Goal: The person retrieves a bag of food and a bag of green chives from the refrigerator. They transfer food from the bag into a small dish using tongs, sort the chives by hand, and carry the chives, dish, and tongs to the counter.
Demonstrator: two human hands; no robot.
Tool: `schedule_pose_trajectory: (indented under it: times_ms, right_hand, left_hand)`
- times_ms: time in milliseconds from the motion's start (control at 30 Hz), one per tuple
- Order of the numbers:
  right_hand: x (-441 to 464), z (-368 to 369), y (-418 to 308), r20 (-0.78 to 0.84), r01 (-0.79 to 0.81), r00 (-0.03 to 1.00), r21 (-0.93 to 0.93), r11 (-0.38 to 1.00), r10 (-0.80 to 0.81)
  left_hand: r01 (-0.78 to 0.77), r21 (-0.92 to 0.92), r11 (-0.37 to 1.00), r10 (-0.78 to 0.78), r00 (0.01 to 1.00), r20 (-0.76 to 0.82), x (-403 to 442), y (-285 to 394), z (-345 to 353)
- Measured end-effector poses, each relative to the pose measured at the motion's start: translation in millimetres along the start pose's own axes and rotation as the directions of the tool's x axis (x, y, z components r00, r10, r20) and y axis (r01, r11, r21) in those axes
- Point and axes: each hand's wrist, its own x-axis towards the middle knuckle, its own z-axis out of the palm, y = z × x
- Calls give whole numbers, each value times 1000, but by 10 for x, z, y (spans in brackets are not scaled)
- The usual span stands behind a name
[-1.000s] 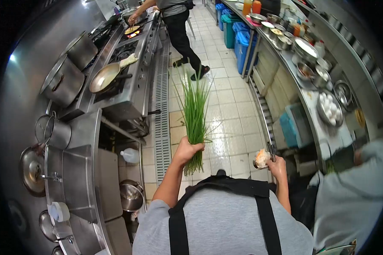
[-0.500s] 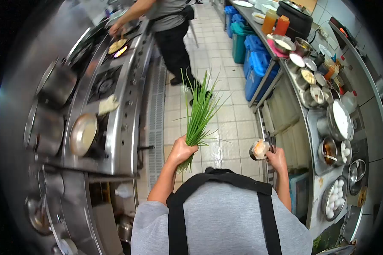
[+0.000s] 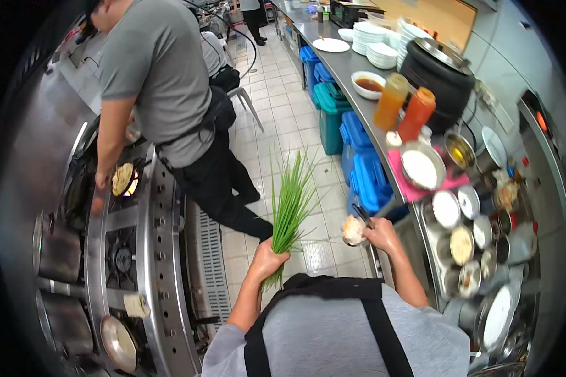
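Observation:
My left hand (image 3: 268, 260) is closed around a bunch of long green chives (image 3: 289, 210), near their lower ends. The tips fan out upward over the tiled floor. My right hand (image 3: 382, 236) grips a small black-handled metal vessel (image 3: 362, 214). White and orange food (image 3: 353, 229) fills it and hides most of its rim; I cannot make out the kind of food.
At left a co-worker (image 3: 163, 81) stands at the stove (image 3: 158, 270), a hand near a pan of food (image 3: 122, 178) over flame. A counter (image 3: 358, 119) at right bears bowls, sauce bottles (image 3: 391, 100) and a black soup warmer (image 3: 439, 78). Blue bins (image 3: 370, 185) stand below.
My view has moved forward along the aisle; the co-worker and the right counter appear nearer. Both hands keep hold of the chives and the black-handled vessel.

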Motion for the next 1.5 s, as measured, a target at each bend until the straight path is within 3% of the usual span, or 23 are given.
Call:
schedule_pose_trajectory:
  times_ms: [133, 267, 400, 533, 600, 767, 967, 1067, 1200, 1233, 1333, 1367, 1467, 1500]
  right_hand:
    - [1649, -63, -337, 37, 20, 999, 133, 991, -25]
    - [3060, -59, -717, 15, 66, 998, 115, 991, -69]
    - [4383, -146, -982, 63, 63, 995, 129, 990, -72]
    - [5750, -144, -1144, -38, 196, 980, 54, 979, -195]
    - [6505, -166, -1282, 68, 208, 976, -13, 978, -206]
    - [8080, -128, -1835, 135, 295, 950, -72, 953, -283]
    - [9658, 173, -2633, 301, 390, 878, 2, 921, -373]
    - [10396, 197, -3012, 414, 327, 849, 78, 942, -329]
    - [11556, 108, -3220, 361, 259, 888, 121, 958, -286]
    - [11809, -13, -3272, 322, 278, 900, 95, 956, -294]
    - [12554, -493, -3356, 264, 148, 947, 146, 978, -183]
    - [12906, -577, -3270, 239, 120, 958, 167, 979, -159]
    - [13759, -978, -3095, 115, 93, 988, 103, 990, -105]
    - [14101, -1084, -2999, 84, 73, 993, 119, 990, -83]
  left_hand:
    - [21, -56, 998, -25, 996, -81, 926, -91, -257]
    - [177, 145, 973, -169, 983, -69, 1976, -80, -511]
    - [117, 127, 985, -117, 993, -5, 3055, 89, -623]
    - [114, 105, 988, -112, 993, -25, 4177, 201, -739]
    - [151, 119, 981, -140, 985, -101, 4712, 126, -818]
    - [279, 60, 958, -243, 908, -340, 5661, 380, -1200]
    - [319, -120, 940, -329, 757, -564, 6567, 467, -1608]
    - [347, -165, 923, -375, 718, -587, 7188, 315, -1866]
    - [342, -111, 933, -347, 775, -528, 8354, 176, -2389]
    - [371, -13, 928, -328, 802, -499, 8692, 125, -2538]
    - [274, -23, 961, -265, 899, -350, 9806, 137, -2937]
    - [296, -79, 952, -306, 905, -295, 10191, 125, -3034]
    - [241, 7, 971, -235, 953, -192, 11297, 447, -3358]
    - [147, 46, 988, -137, 974, -181, 11663, 565, -3447]
